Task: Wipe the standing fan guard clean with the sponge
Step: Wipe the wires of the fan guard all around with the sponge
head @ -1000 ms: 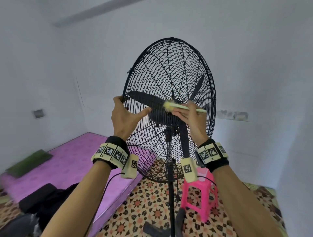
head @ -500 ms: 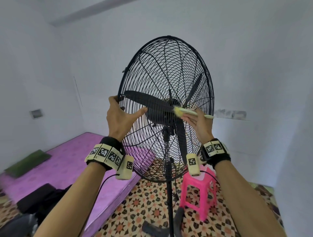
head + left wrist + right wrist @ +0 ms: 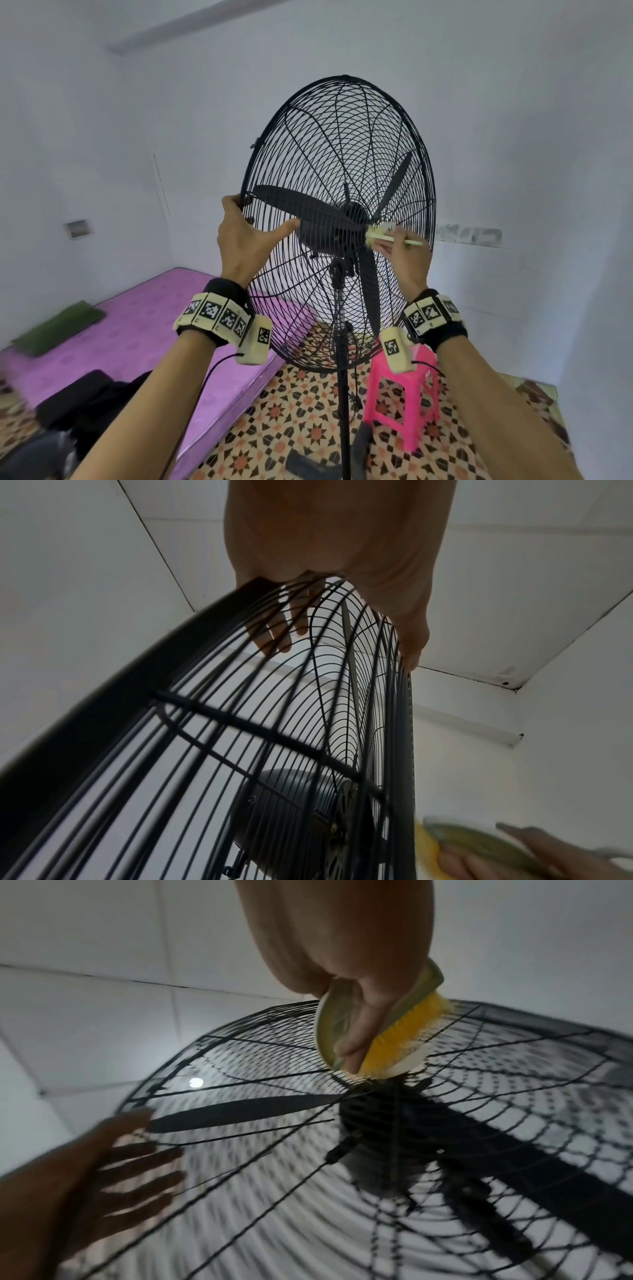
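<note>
A black standing fan with a round wire guard (image 3: 342,137) faces me at chest height. My left hand (image 3: 253,229) grips the guard's left rim, thumb on the front wires and fingers behind them. My right hand (image 3: 404,260) holds the sponge (image 3: 378,234), a yellow scrubber with a pale green back, and presses it on the guard just right of the hub. The right wrist view shows the yellow face of the sponge (image 3: 397,1042) flat against the wires (image 3: 514,1096) under my fingers. In the left wrist view my left hand (image 3: 325,547) straddles the rim (image 3: 103,696).
The fan's black pole (image 3: 342,377) drops to a patterned tile floor. A pink plastic stool (image 3: 404,394) stands behind it to the right. A purple mattress (image 3: 137,335) with a green cushion lies on the left, with dark bags near its foot. White walls surround the fan.
My right hand has slid the sponge rightward and slightly down across the guard, from left of the hub to its right side. The left hand has stayed on the rim.
</note>
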